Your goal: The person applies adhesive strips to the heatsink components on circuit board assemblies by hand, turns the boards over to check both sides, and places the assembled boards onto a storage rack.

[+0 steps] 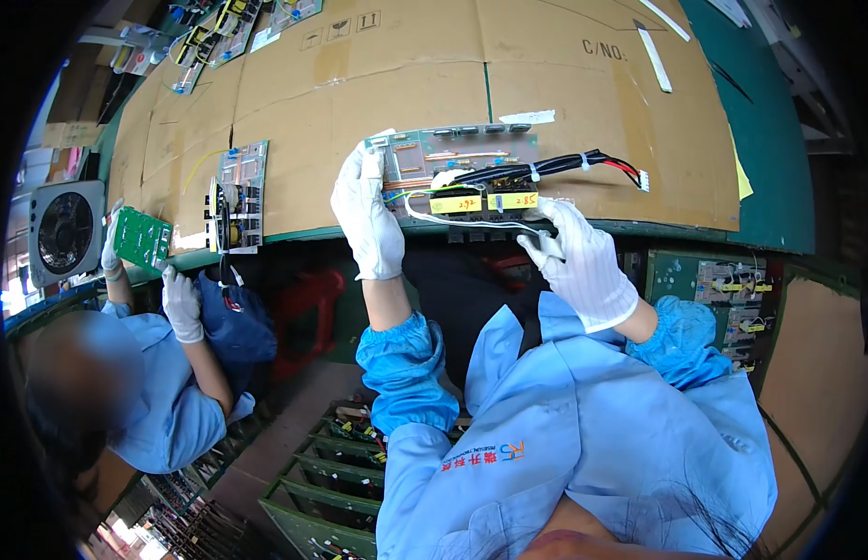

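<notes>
Stretching left to right, the circuit board [468,147] has the left hand [367,219] gripping its left end, the right hand [586,266] near right, its hold unclear.

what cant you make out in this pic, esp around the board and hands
All in the head view:
- underside of the circuit board: faces away
- some fingertips of the left hand: behind the board's edge
- what the right hand pinches, if anything: its own glove covers it
- fine print on the circuit board: too small
- full extent of the boards at top left: cut off by the picture's top edge
</notes>
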### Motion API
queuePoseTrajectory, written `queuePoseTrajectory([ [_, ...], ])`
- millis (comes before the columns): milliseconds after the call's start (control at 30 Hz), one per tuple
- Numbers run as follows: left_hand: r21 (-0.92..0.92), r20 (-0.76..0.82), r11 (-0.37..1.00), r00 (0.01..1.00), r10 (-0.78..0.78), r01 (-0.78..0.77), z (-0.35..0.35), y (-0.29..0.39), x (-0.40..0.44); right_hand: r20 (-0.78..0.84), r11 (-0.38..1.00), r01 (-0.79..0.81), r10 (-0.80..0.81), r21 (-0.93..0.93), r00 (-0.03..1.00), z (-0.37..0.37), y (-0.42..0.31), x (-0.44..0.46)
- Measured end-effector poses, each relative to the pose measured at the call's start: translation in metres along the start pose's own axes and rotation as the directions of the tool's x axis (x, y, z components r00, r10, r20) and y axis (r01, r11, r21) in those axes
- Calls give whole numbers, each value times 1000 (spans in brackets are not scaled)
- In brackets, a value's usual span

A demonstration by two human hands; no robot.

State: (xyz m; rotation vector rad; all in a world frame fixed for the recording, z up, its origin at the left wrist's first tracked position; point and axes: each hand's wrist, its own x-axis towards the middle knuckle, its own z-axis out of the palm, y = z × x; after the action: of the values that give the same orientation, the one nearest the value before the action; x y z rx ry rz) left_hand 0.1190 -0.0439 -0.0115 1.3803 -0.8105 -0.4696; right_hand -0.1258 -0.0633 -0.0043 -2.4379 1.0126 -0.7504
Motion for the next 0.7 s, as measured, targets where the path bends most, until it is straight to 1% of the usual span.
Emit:
queuePoseTrajectory([
  [33, 1, 1, 1000, 1000, -15, 15, 0, 1, 0, -3, 1000, 2, -2, 2, 1000, 1, 1, 0],
  [100, 2, 0, 1000, 1000, -26, 26, -2, 1, 1, 42, 997, 15, -12, -76, 999, 4, 6, -1],
  [133, -3, 12, 999, 999, -32, 32, -3, 0, 1, 40, 997, 19, -16, -76, 999, 4, 10, -2],
  [200, -12, 21, 999, 999, -33, 33, -3, 1, 0, 63, 985, 124, -117, -119, 991, 3, 16, 0],
  [233, -16, 17, 998, 998, -62, 63, -2, 3, -1, 61, 984, 129, -123, -123, 991, 0, 15, 2],
  [267, -20, 12, 996, 996, -92, 92, -2, 4, -1, 81, 973, 181, -171, -143, 982, -4, 12, 7],
  [300, -23, 8, 996, 996, -88, 88, -2, 2, 0, 102, 959, 233, -219, -161, 970, -8, 9, 11],
  [367, -30, 15, 999, 999, -30, 31, -3, -3, 2, 89, 949, 270, -259, -162, 962, -15, 3, 16],
  [400, -43, 14, 996, 997, -72, 73, -4, 0, 0, 78, 940, 301, -291, -164, 953, -19, -1, 18],
  [433, -45, 9, 997, 998, -67, 68, -5, 2, -1, 76, 937, 307, -298, -165, 951, -28, -8, 20],
  [500, -158, 34, 966, 979, -203, 206, -7, 5, -2, 35, 960, 277, -276, -31, 961, -50, -21, 28],
  [533, -154, 54, 973, 985, -166, 172, -10, 2, -2, -10, 964, 253, -255, -80, 967, -59, -26, 33],
  [567, -156, 54, 973, 985, -165, 171, -10, -1, -2, -51, 965, 212, -222, -154, 974, -66, -25, 38],
  [633, -104, 25, 991, 996, -87, 89, -10, -4, -1, -241, 968, 125, -178, -218, 954, -64, -10, 58],
  [700, -107, 24, 991, 997, -79, 81, -8, -2, -3, -294, 932, 192, -286, -308, 912, -56, 22, 78],
])
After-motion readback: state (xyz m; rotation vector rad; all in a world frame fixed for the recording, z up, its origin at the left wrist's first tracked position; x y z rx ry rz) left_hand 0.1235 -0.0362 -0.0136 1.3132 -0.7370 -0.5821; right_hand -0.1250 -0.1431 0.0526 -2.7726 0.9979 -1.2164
